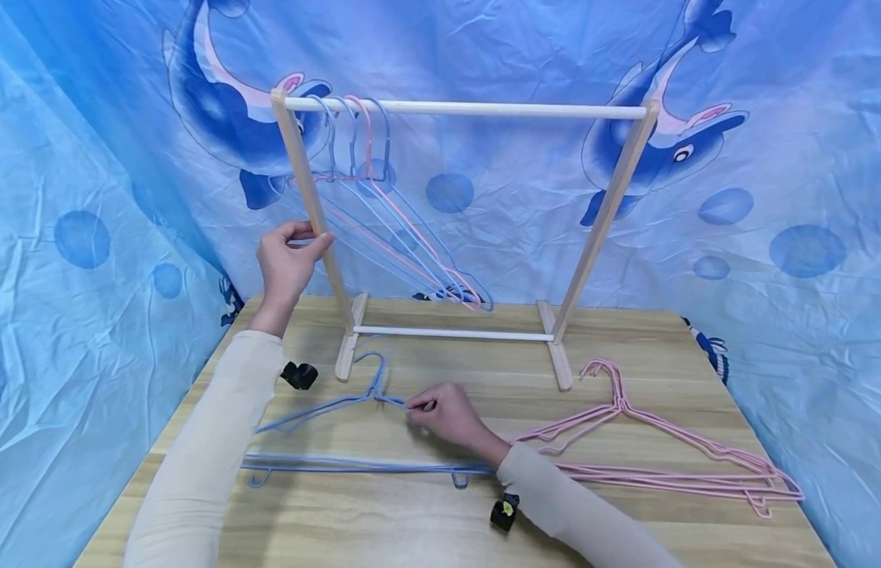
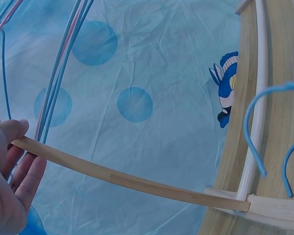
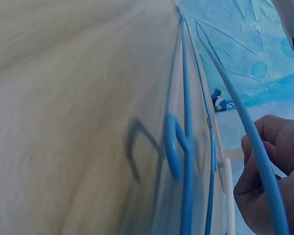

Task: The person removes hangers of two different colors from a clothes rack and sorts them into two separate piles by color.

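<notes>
A wooden garment rack [image 1: 483, 110] stands upright on the table. My left hand [image 1: 287, 260] holds its left post [image 1: 308, 177] partway up, thumb in front; the left wrist view shows the fingers around that post [image 2: 122, 177]. Blue and pink hangers [image 1: 412, 229] hang at the left end of the white bar. In front of the rack, my right hand [image 1: 450, 414] pinches the right shoulder of a blue hanger [image 1: 319, 409]. At least one more blue hanger lies with it, partly overlapping. The right wrist view has curled fingers [image 3: 262, 181] behind a blue hanger arm [image 3: 245, 117].
Several pink hangers [image 1: 625, 410] lie stacked at the right of the wooden table [image 1: 383, 525], partly behind my right forearm. The rack's feet [image 1: 557, 359] and lower white bar [image 1: 454, 334] stand toward the back. A blue dolphin-print curtain [image 1: 483, 47] surrounds the table.
</notes>
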`<state>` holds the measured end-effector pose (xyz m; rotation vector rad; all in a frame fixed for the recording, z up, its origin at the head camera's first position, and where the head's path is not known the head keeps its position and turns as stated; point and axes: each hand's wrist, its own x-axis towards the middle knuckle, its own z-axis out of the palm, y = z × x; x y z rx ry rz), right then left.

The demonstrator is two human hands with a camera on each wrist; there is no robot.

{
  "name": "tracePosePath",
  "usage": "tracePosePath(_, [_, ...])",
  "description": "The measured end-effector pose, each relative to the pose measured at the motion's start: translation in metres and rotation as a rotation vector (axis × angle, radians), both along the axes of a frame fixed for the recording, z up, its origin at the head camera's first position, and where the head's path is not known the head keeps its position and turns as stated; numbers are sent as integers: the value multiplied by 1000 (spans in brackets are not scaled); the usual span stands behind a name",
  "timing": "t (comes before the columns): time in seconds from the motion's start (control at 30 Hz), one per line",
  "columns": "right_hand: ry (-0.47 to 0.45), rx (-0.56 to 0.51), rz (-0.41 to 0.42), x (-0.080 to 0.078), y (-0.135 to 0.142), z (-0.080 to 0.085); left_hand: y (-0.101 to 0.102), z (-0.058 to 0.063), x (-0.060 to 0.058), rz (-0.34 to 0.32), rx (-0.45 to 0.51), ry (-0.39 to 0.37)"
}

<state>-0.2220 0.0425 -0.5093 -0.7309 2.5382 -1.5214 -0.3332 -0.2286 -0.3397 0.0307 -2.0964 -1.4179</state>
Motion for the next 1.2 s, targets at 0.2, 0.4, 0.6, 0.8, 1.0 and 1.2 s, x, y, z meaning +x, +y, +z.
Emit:
tracePosePath(0.2, [33,19,-8,4,-14,-4,0,0,0,-7,-1,0])
tracePosePath(0.4, [62,48,-59,8,-21,-9,0,2,-1,-6,1,2])
tracePosePath(0.6, [89,71,-84,10,-26,-12,0,3,-1,-8,-8,6])
tracePosePath(0.8, [101,87,-68,11,-32,-11,0,2,0,-11,-7,2])
tracePosePath(1.0, [102,75,-55,13,-39,-9,0,2,0,-5,-10,4])
tracePosePath(1.2, [115,80,-48,15,-43,-10,-1,1,0,-5,-13,-2])
